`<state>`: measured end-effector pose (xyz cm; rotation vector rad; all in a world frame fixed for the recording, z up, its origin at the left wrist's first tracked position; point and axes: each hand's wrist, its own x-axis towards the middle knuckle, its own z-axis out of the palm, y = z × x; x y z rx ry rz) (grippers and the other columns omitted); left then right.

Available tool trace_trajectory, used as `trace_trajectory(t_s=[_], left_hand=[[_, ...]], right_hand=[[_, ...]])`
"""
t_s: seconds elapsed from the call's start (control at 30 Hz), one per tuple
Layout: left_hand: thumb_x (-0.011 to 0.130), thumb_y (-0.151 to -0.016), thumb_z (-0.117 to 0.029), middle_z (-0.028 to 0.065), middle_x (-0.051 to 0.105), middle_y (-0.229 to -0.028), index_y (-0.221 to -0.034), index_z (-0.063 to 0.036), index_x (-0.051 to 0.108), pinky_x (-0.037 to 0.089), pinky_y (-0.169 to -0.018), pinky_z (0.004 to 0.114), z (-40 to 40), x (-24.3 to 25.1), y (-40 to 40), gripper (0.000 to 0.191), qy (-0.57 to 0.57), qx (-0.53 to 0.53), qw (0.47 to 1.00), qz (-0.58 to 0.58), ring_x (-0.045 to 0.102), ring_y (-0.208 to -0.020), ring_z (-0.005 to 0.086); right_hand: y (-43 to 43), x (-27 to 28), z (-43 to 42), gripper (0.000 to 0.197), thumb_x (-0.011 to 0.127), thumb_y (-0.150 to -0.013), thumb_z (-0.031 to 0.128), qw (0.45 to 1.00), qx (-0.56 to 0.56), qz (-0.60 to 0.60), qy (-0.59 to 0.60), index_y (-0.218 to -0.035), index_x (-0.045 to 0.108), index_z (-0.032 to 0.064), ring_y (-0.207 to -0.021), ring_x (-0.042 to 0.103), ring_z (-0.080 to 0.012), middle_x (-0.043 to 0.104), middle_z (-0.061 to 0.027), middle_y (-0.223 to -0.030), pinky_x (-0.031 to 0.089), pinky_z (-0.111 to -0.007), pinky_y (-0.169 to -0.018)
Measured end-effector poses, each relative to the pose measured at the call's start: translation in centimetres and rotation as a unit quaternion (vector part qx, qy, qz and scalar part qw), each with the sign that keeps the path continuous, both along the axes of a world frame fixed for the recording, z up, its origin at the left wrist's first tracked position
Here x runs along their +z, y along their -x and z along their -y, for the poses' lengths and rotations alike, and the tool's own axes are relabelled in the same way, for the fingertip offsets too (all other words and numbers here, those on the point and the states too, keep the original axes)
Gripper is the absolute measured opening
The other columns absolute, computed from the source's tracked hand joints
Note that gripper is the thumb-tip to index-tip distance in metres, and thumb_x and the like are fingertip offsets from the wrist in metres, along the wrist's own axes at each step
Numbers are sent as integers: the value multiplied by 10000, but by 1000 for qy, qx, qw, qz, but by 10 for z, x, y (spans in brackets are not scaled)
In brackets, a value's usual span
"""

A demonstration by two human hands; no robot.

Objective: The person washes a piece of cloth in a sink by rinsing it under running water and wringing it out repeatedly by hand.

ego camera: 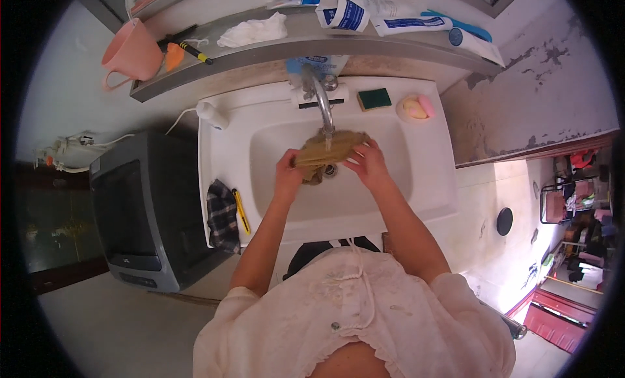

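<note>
A wet olive-brown cloth (324, 151) is stretched between my two hands over the white washbasin (332, 207). My left hand (288, 169) grips its left end, the fingertips partly hidden by the fabric. At the right edge, my right hand (366, 162) pinches the cloth between thumb and fingers. Water runs from the chrome faucet (323, 102) onto the middle of the cloth. A lower fold hangs down beside the drain (331, 170).
A green scouring sponge (374, 99) and a soap dish (415, 108) sit on the rim's far right. Left are a white bottle (212, 115), plaid cloth (223, 217) and yellow utility knife (241, 211). A metal shelf (312, 50) holds a pink mug (133, 51) and tubes. A dark washing machine (151, 207) adjoins.
</note>
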<state>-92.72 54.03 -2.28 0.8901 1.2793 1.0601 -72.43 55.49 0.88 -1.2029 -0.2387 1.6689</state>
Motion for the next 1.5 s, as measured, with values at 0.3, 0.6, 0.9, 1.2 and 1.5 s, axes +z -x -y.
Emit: trace_trajectory(t_s=[0.3,0.6,0.9,1.2,1.5], left_hand=[[641,-658,-92,33,542,-895,-922,-54,513,409,-780,266,19,64,-45,295,-106,-343,932,-55,509,-862,140],[409,-817,-258,122,559,-1103,-1112,-31,508,424,-898,408,3,-26,-30,386,96,101,857,497,538,-1004,254],[523,-676,-92,93,505,-1105,-1071,-69,546,386,-926,377,-9,22,-47,397,-197,-107,974,-8,473,-1052,274],[656,-636,-165,140,497,-1010,-1005,-61,564,433,-788,350,0,26,-61,394,-261,23,915,-307,498,-891,306],[548,-728,-168,116,564,-793,-902,12,566,429,-681,321,-25,26,-56,251,-88,40,993,-67,530,-721,215]], right_hand=[[6,-27,33,319,569,-815,219,790,417,328,-306,-1080,505,53,-935,556,-266,538,-106,-1039,477,-413,-793],[57,20,26,377,536,-867,324,972,79,-221,3,-1173,463,117,-1072,495,-203,509,-52,-1160,402,-374,-923],[20,8,22,485,370,-898,487,933,118,-339,29,-1219,450,132,-1033,504,-219,505,-67,-1174,417,-372,-876],[47,-25,-17,289,490,-872,309,969,102,72,-212,-899,566,32,-761,561,-188,588,-78,-870,472,-315,-665],[52,16,-19,252,472,-859,193,950,43,267,-155,-775,583,-18,-666,529,-150,586,-76,-744,442,-277,-636]])
